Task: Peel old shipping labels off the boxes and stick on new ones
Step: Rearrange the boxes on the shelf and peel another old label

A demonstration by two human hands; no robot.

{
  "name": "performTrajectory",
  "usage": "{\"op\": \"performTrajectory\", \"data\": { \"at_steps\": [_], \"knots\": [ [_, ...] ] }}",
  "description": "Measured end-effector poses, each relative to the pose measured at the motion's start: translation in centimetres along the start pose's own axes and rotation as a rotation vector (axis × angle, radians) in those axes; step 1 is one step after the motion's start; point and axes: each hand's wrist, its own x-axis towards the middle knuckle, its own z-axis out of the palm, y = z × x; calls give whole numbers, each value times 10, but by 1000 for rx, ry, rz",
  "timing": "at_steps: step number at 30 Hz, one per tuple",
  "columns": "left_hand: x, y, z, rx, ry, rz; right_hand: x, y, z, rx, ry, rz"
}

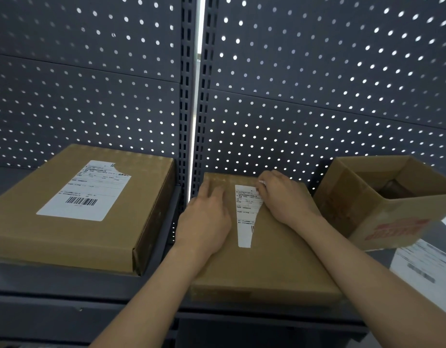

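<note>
The old label (245,217) is lying on top of the middle box (267,267), its long axis running near to far. Only its left strip is showing, because the right hand (287,197) is covering the rest. That hand's grip is pinching a white edge at the label's far right corner, so the label is lying under and to the left of the grip. The peel probably wants drawing toward the near left, down the long axis. How much of it is loose I cannot tell. The left hand (207,222) is released, grasping nothing, lying flat with straight fingers and pressing the box top just left of the label. Further left a closed box (66,234) is sitting, carrying a second label (86,192) with a torn far corner. To the right an open carton (392,214) is tilting, with printed sheets (422,264), perhaps new labels, lying near it. The boxes are resting on a dark metal shelf (53,297) backed by perforated panels (317,96)
</note>
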Motion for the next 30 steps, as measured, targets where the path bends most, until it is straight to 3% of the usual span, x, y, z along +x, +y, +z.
{"op": "performTrajectory", "data": {
  "at_steps": [9, 23, 30],
  "knots": [
    [-1, 0, 0, 0, 5, 1, 0, 9, 0, 188, 12, -3],
    [-1, 0, -1, -11, 7, 6, 3, 0, -1, -59, -56, -5],
    [-2, 1, 0, -14, 14, 4, 2, 12, 3, 226, 11, 51]
  ]
}}
